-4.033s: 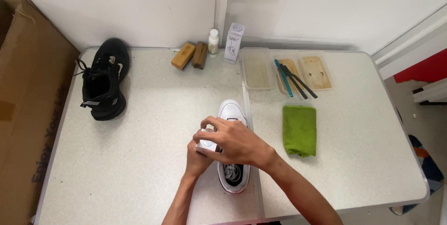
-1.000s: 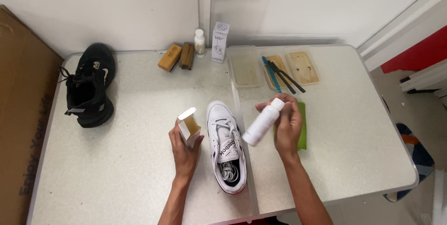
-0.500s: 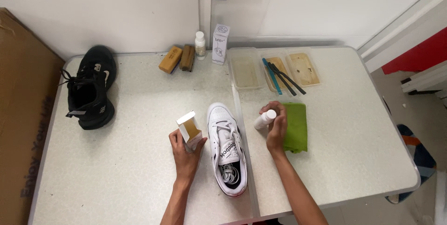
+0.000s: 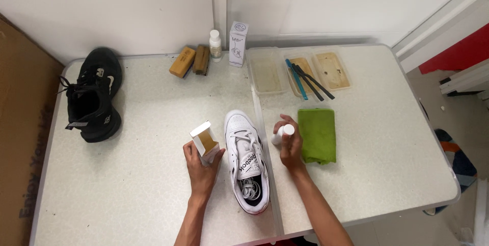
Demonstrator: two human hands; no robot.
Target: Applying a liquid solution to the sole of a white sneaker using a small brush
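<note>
White bottle gripped in right hand, seemingly opened box in left hand

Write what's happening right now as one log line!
left hand: holds open small box | right hand: holds white bottle upright | white sneaker: between hands | green cloth: right of bottle

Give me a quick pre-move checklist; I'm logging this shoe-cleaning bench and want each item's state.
1. Left hand grips the open small box: ok.
2. Right hand holds the white bottle upright on the table: ok.
3. Bottle cap on: cannot tell.
4. White sneaker lies between both hands, untouched: ok.
5. Green cloth beside the right hand, within reach: ok.
</note>
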